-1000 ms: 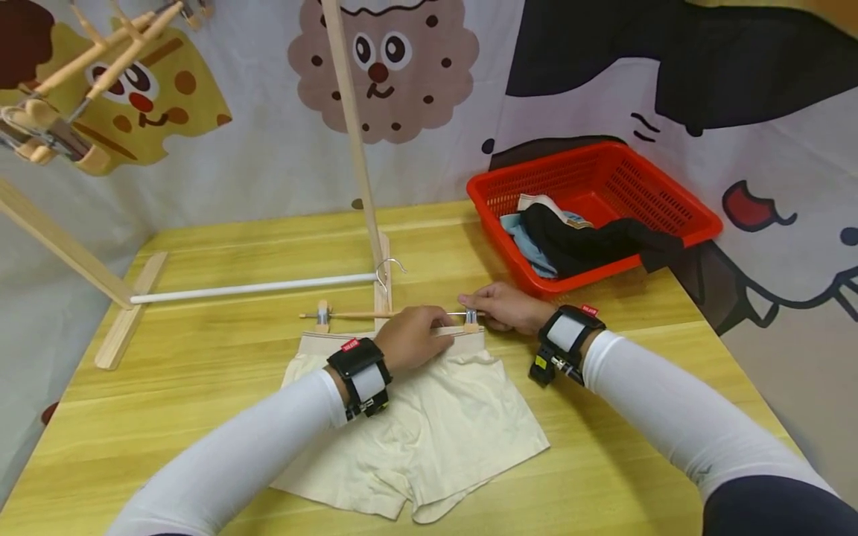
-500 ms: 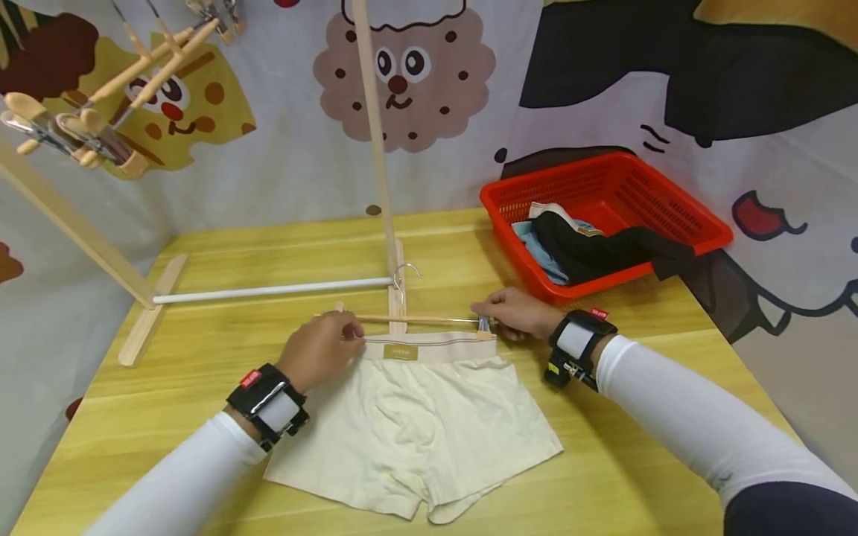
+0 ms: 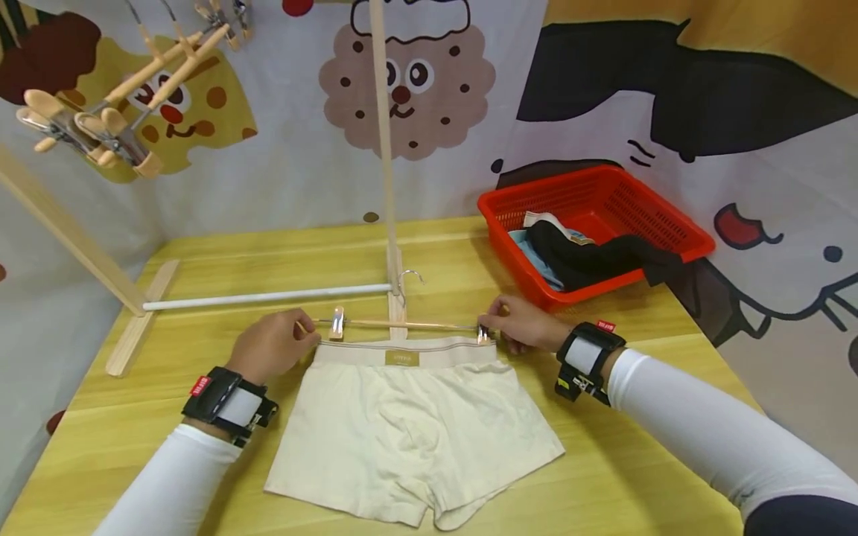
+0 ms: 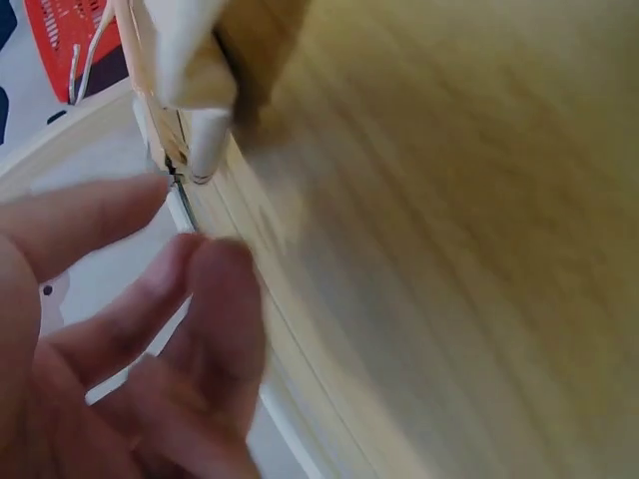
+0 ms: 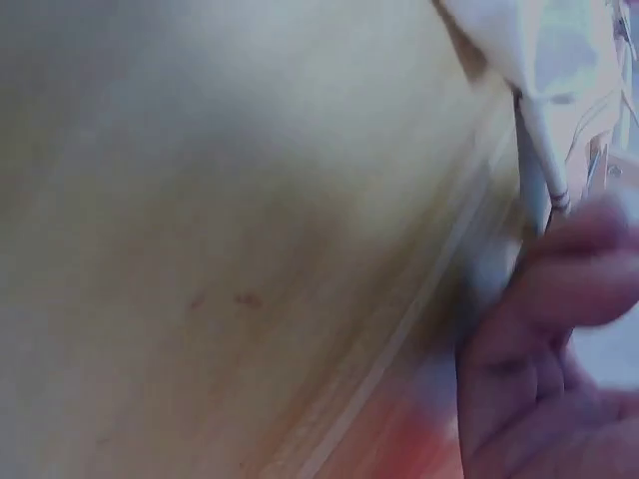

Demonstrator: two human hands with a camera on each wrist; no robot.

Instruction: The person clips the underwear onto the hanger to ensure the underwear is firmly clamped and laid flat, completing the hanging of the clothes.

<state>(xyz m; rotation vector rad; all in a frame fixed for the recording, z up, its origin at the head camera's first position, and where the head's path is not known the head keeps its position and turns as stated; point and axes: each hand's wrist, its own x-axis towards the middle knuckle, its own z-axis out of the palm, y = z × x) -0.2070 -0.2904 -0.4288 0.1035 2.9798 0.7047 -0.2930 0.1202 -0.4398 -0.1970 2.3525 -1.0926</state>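
Note:
Cream boxer shorts point(image 3: 409, 424) lie flat on the wooden table point(image 3: 201, 260), waistband away from me. A wooden clip hanger point(image 3: 409, 325) lies along the waistband. My left hand point(image 3: 304, 336) holds the hanger's left end, just beside the left clip point(image 3: 337, 324). My right hand point(image 3: 494, 329) pinches the right clip point(image 3: 482, 333) at the waistband's right corner. The left wrist view shows my left hand point(image 4: 150, 299) curled close to the clip and a fabric corner point(image 4: 195, 70). The blurred right wrist view shows my right hand point(image 5: 559, 319) under the fabric edge point(image 5: 539, 50).
A red basket point(image 3: 670, 223) with dark and light-blue clothes stands at the back right. A wooden rack post point(image 3: 383, 149) rises behind the hanger, with a white rod point(image 3: 268, 296) low across the table. Several clip hangers point(image 3: 100, 134) hang at upper left.
My left hand has slid left along the waistband, from the middle to the hanger's left end. The left clip and waistband label are now uncovered. My right hand stayed at the right clip.

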